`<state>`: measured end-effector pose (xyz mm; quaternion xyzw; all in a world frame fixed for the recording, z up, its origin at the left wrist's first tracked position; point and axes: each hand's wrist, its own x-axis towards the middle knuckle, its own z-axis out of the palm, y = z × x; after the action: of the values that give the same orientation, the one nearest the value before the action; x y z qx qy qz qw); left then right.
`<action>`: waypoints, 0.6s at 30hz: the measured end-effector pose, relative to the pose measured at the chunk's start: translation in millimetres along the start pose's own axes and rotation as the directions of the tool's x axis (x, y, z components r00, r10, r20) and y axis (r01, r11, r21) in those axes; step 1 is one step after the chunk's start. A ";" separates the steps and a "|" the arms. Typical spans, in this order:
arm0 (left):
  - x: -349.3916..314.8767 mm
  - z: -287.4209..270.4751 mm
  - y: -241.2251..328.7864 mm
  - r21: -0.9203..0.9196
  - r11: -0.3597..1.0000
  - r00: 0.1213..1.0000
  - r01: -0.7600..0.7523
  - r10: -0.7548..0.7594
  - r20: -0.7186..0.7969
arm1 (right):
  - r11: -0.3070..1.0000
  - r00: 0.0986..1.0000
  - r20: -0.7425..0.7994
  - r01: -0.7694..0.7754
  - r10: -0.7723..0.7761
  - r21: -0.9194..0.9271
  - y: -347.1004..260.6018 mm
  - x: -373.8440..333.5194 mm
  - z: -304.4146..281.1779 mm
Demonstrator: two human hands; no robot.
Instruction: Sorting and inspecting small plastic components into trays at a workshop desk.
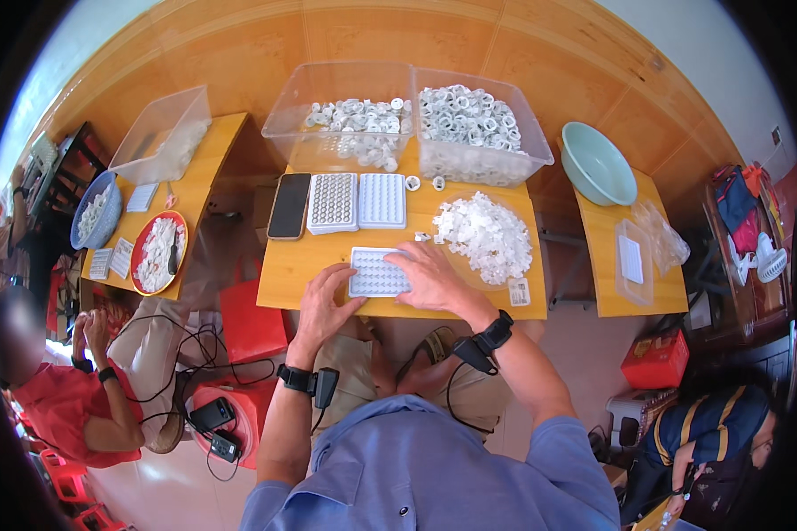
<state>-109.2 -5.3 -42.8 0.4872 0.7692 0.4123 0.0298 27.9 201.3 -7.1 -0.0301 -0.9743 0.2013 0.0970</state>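
Note:
A white plastic tray with rows of small round pockets (374, 274) lies near the front edge of the wooden table. My left hand (324, 305) holds its left side, fingers at the upper corner and thumb near the lower one. Across its right side lies my right hand (432, 281), gripping that end and covering some pockets. Just beyond my right fingertips sits a small white piece (421, 236). To the right spreads a heap of small translucent white plastic parts (485, 237). Behind stand a tray filled with round metallic-looking parts (333, 200) and another white pocketed tray (383, 200).
A black phone (289, 206) lies left of the trays. Two clear bins (336, 146) (478, 164) of white ring-shaped parts stand at the back. Side tables hold a green basin (599, 165) and a red-rimmed bowl (138, 265). People sit at left and lower right.

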 end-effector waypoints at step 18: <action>5.3 -8.1 -4.3 -0.655 0.729 0.956 0.198 -0.291 -0.035 | 0.432 0.958 0.038 -0.163 0.283 0.887 3.4 3.1 -38.5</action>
<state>-118.7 -6.9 -38.4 0.3122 0.6380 0.6757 0.1975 32.6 219.6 26.7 -0.1159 -0.7090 0.6839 0.1274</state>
